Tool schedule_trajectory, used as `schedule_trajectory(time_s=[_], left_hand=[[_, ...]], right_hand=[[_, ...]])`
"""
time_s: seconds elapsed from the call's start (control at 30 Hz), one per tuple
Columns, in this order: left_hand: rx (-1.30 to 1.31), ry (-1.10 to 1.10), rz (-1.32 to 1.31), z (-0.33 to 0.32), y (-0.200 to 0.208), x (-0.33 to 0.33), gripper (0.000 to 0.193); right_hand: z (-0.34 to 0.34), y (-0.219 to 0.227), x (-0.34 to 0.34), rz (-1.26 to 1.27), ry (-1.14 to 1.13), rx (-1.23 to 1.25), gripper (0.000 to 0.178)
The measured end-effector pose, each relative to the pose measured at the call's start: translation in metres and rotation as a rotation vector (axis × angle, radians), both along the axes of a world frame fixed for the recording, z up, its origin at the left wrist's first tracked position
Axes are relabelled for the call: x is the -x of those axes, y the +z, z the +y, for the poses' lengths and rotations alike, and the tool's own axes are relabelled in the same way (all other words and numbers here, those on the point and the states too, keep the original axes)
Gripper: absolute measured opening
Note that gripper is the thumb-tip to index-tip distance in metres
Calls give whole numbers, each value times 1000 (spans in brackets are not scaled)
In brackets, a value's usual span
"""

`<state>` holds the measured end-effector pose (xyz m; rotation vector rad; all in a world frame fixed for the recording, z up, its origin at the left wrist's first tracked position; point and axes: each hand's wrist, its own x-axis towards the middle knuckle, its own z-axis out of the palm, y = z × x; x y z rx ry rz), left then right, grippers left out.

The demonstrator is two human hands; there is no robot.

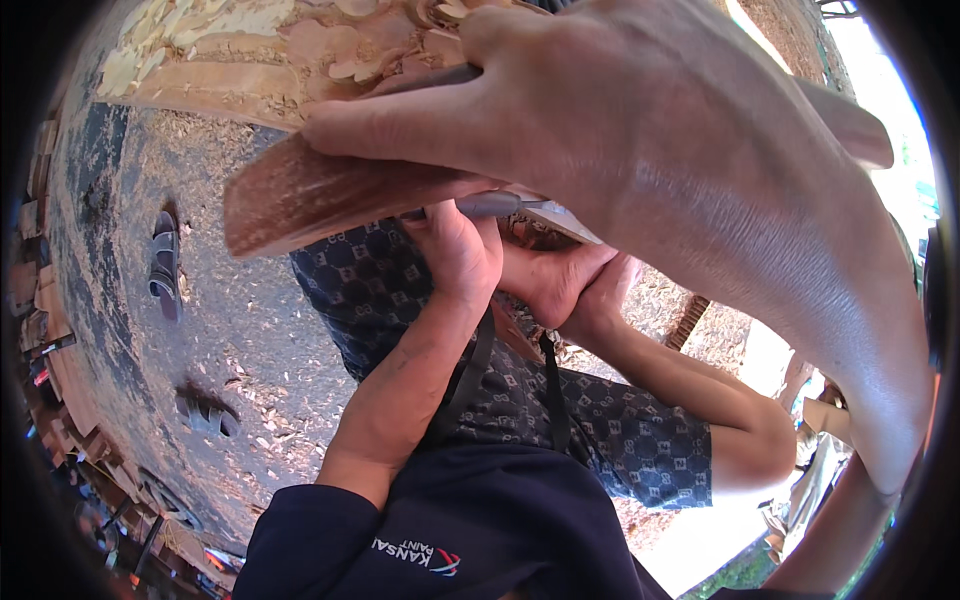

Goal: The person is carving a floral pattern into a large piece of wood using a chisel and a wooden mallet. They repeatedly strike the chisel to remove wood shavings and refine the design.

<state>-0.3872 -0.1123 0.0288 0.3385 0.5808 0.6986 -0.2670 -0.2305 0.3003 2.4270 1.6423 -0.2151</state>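
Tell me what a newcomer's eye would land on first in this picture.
Probably the right hand, looming huge across the upper right and touching a reddish-brown piece of wood. Near the center, the smaller left hand is at a grey tool handle. At left, two sandals lie apart on the ground.
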Motion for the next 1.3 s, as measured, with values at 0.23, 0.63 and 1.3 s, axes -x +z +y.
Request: schedule_trajectory(time_s=[0.23,0.63,1.3], left_hand=[[111,-135,-38,-7,12,15,55],[87,-270,-520,27,133,-34,5],[-1736,-254,-260,-77,86,-37,11]], right_hand=[[8,3,6,-39,86,32,98],[-129,18,4,157,-606,-411,94],[-250,-14,47,248,-901,-714,54]])
